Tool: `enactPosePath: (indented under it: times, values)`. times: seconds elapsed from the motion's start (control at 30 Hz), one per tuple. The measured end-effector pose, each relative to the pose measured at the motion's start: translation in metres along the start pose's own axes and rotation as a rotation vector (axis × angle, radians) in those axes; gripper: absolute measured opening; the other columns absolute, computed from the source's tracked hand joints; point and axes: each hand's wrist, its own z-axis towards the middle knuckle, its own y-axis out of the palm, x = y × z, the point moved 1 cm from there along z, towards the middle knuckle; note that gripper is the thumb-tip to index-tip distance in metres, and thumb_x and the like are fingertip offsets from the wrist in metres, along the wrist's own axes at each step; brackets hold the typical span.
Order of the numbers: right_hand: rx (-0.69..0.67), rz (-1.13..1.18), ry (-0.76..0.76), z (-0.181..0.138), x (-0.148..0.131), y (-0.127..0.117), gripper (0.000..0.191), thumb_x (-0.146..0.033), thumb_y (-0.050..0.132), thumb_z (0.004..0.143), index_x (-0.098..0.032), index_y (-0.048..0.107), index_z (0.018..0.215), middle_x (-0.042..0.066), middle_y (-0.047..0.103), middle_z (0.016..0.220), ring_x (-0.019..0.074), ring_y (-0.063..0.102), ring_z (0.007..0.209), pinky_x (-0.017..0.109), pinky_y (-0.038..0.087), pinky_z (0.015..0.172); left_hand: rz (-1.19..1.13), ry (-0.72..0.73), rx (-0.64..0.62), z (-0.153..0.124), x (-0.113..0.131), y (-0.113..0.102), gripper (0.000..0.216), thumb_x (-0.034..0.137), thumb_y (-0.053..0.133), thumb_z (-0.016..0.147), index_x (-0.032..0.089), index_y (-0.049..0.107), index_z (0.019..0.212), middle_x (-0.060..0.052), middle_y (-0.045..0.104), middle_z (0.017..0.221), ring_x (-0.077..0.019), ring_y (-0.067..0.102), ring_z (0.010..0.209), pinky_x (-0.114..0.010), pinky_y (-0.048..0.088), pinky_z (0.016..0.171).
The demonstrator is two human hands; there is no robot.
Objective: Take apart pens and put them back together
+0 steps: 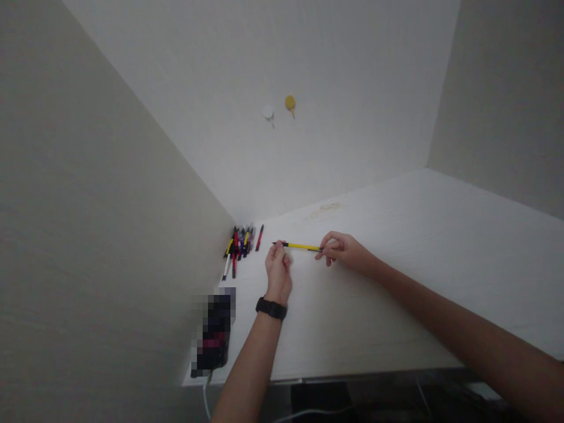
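A yellow pen with black ends lies level between my two hands, a little above the white tabletop. Its dark tip end is pinched by my left hand, which wears a black watch at the wrist. The opposite end, with the black clip, sits in the closed fingertips of my right hand. To the left of my left hand, a heap of pens in red, yellow, black, white and dark blue rests against the wall. One red pen lies slightly apart from that heap.
A dark, pixelated object stands at the left edge of the table, with a pale cable running down from it. Walls enclose the white tabletop on the left, back and right. A yellow hook and a white hook are on the back wall.
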Motion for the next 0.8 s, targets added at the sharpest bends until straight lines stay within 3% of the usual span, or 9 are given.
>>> enactPosePath:
  times: [0.17, 0.37, 0.8]
  values:
    - [-0.102, 0.026, -0.014, -0.0028, -0.0039, 0.0054, 0.02, -0.025, 0.059, 0.076, -0.021, 0.042, 0.086, 0.006, 0.074, 0.078, 0.0116, 0.06, 0.054, 0.023, 0.039, 0.053, -0.012, 0.01, -0.034, -0.0025, -0.0007, 0.0012, 0.032, 0.033, 0.079, 0.069, 0.014, 0.058, 0.082, 0.007, 0.044, 0.065, -0.0001, 0.032, 0.045, -0.015, 0.024, 0.04]
    - [-0.133, 0.034, -0.052, 0.0003, -0.0001, 0.0001, 0.023, -0.034, 0.058, 0.08, -0.018, 0.048, 0.094, 0.008, 0.073, 0.086, 0.0116, 0.06, 0.056, 0.023, 0.038, 0.052, -0.086, 0.041, -0.022, -0.0031, -0.0016, 0.0024, 0.03, 0.031, 0.079, 0.07, 0.016, 0.058, 0.085, 0.004, 0.052, 0.082, 0.0007, 0.035, 0.048, -0.014, 0.028, 0.043]
    - [-0.257, 0.183, -0.037, -0.0029, -0.0043, 0.0005, 0.031, -0.036, 0.07, 0.075, -0.018, 0.05, 0.092, 0.004, 0.07, 0.082, 0.0108, 0.058, 0.062, 0.026, 0.044, 0.061, -0.1, -0.024, -0.114, -0.0038, -0.002, 0.0011, 0.024, 0.027, 0.076, 0.073, 0.016, 0.058, 0.084, 0.006, 0.042, 0.068, -0.0014, 0.031, 0.048, -0.016, 0.025, 0.044]
